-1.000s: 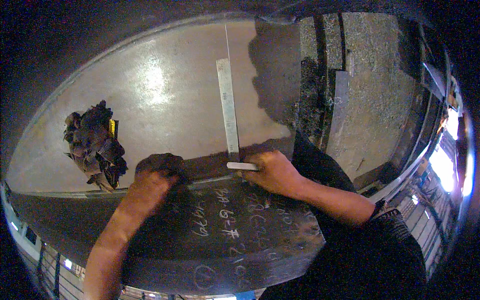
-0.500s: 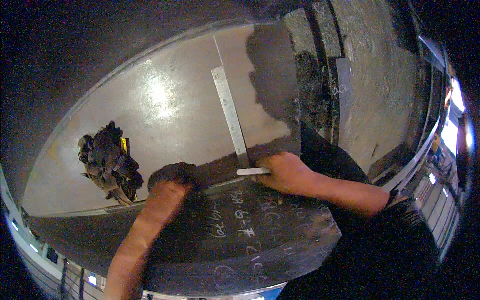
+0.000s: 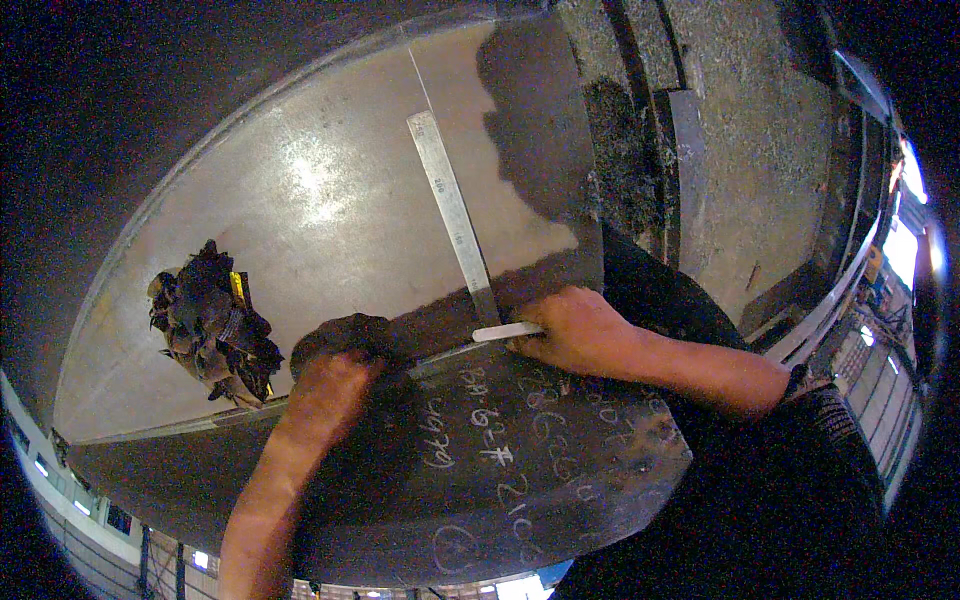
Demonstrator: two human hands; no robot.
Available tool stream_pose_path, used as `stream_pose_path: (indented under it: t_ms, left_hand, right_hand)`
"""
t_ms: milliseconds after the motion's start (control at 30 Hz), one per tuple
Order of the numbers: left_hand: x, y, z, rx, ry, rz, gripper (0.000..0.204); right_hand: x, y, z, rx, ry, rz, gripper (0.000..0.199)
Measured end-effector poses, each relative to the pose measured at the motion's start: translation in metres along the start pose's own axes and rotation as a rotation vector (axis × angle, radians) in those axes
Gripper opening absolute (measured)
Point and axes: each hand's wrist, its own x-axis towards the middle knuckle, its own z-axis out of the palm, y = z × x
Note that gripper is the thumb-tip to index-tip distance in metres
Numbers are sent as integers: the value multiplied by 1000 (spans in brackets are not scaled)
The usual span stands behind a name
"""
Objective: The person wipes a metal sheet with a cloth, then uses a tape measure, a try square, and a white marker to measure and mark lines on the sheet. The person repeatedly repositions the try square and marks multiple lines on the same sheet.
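A steel square (image 3: 450,205) lies on a large grey metal plate (image 3: 330,120), its graduated blade pointing away from me. The short pale bar at its near end sits along the plate's front edge. My right hand (image 3: 575,325) is closed at the right end of that bar, its fingertips partly hidden. Beyond the blade's far tip, a thin pale line runs on across the plate. My left hand (image 3: 343,345) rests at the front edge, left of the square, in deep shadow; its fingers cannot be made out.
A crumpled dark bundle with a yellow patch (image 3: 215,325), perhaps gloves, lies on the plate's left part. Chalk marks cover the dark front face (image 3: 490,450) below the edge. To the right is a rough, stained surface (image 3: 750,180).
The view has shifted slightly, so the plate and square appear a little higher and further left. Both hands keep their places at the edge, the right still at the square.
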Motion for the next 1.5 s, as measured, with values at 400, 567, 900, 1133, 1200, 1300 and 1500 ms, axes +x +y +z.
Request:
stream_pose_path:
  t_ms: [400, 567, 900, 1133, 1200, 1300, 1500]
  left_hand:
    - [4, 7, -6, 18, -22, -17, 25]
    - [2, 1, 0, -33, 73, 59, 24]
    - [2, 4, -8, 3, -7, -11, 27]
    - [-13, -4, 8, 34, 104, 62, 32]
    - [-4, -7, 8, 25, 95, 73, 33]
    - [3, 0, -2, -3, -3, -14, 32]
    - [-2, -2, 1, 42, 56, 21, 29]
  right_hand:
    - [-26, -10, -5, 85, 92, -183, 24]
    - [-37, -18, -16, -99, 132, -245, 23]
    - [-44, -33, -23, -129, 250, 24, 24]
    - [-26, -46, -22, -138, 222, 102, 30]
    - [-21, -45, -19, -146, 225, 134, 30]
    - [-16, -46, -20, -122, 177, 162, 33]
    - [-13, -54, -26, -58, 135, 169, 38]
